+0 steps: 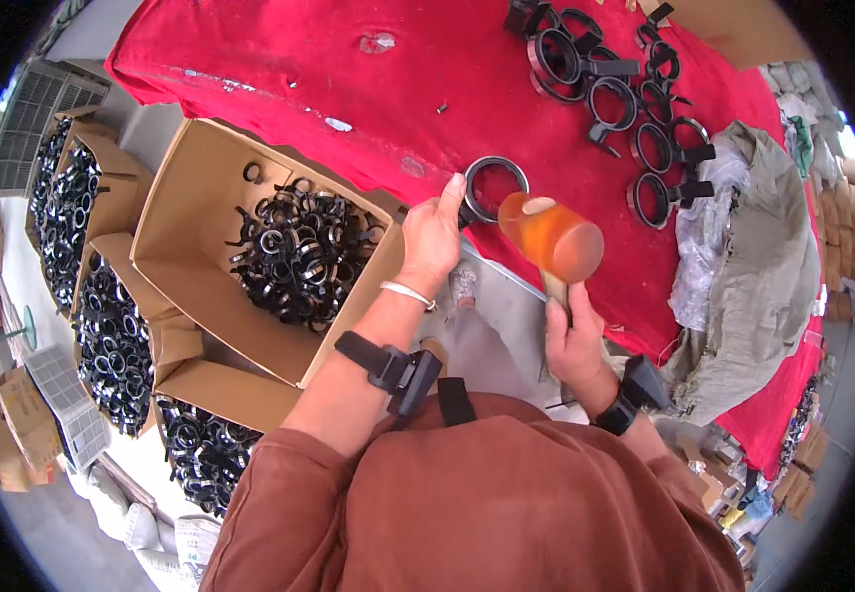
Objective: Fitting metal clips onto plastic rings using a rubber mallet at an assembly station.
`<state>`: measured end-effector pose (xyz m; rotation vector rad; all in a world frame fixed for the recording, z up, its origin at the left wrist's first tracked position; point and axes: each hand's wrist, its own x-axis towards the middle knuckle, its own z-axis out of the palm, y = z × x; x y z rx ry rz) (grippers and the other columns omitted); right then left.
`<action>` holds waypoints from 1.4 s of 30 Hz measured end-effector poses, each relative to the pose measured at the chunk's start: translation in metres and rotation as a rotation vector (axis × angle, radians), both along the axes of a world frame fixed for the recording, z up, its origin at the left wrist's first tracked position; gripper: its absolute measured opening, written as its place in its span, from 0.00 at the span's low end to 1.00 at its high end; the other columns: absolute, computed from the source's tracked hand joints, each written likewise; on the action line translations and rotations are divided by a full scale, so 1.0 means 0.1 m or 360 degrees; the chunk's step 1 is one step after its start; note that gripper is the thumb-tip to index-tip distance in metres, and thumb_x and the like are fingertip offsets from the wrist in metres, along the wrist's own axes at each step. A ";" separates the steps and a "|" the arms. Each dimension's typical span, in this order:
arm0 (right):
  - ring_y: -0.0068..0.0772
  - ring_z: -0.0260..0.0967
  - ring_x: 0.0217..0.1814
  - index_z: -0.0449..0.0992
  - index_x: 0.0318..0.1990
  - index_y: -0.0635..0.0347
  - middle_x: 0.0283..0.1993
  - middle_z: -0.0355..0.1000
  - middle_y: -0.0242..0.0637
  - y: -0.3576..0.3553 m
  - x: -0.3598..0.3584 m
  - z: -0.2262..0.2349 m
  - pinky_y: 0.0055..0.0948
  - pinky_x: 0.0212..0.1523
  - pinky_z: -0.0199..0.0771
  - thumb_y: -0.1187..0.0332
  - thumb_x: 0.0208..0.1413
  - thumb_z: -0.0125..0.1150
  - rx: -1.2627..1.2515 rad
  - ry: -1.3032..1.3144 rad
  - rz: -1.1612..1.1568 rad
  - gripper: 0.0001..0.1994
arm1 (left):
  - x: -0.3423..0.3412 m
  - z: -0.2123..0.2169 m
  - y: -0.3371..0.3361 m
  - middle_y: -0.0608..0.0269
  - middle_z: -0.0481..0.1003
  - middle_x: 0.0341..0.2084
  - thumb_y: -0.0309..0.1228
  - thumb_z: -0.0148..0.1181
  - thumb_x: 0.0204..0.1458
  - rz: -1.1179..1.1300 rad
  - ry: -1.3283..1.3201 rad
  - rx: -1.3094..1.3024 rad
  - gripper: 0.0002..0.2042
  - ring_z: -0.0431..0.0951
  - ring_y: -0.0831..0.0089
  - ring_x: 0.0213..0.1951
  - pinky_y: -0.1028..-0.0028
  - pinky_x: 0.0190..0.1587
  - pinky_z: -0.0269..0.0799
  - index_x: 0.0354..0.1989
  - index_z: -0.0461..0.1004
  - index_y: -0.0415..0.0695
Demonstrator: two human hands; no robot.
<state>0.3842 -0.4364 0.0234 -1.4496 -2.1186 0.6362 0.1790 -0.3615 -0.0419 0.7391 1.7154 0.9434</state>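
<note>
Nearest camera, rust-brown sleeves, black wrist devices on both forearms. Right hand (573,340) clamped on mallet (552,237) handle, orange head raised just above red cloth (349,89), beside ring. Left hand (432,237) fingers together, pinching tab of black ring (495,187), ring flat on cloth near table edge. Left of hand, open carton (186,212) heaped with black rings; more full cartons beyond on floor. Far right on cloth, cluster of rings with tabs (635,109). Grey sack (773,257) at right edge.

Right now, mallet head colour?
Translucent orange mallet head, held by the right hand; head view.
</note>
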 end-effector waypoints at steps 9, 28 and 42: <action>0.18 0.64 0.22 0.55 0.65 0.60 0.23 0.67 0.36 0.14 -0.03 0.50 0.23 0.26 0.67 0.70 0.59 0.48 -0.0564 0.0303 -0.0235 0.25 | -0.17 0.38 -0.07 0.40 0.76 0.29 0.62 0.61 0.37 -0.0502 0.0194 0.0081 0.38 0.77 0.54 0.35 0.64 0.43 0.69 0.31 0.73 0.28; 0.13 0.59 0.22 0.55 0.66 0.53 0.25 0.65 0.27 0.75 -0.66 0.68 0.18 0.22 0.64 0.71 0.61 0.46 -0.0427 0.0786 -0.0161 0.25 | -0.11 0.34 -0.08 0.40 0.76 0.28 0.57 0.68 0.32 -0.0459 0.0303 0.0029 0.33 0.78 0.53 0.36 0.62 0.40 0.71 0.28 0.76 0.31; 0.15 0.60 0.24 0.51 0.66 0.61 0.29 0.67 0.31 0.29 -0.31 0.80 0.16 0.25 0.64 0.71 0.62 0.43 -0.0329 0.0500 -0.0063 0.25 | -0.10 -0.04 -0.22 0.68 0.71 0.34 0.48 0.44 0.60 -0.0131 -0.1255 0.0032 0.20 0.67 0.76 0.37 0.70 0.42 0.65 0.42 0.72 0.43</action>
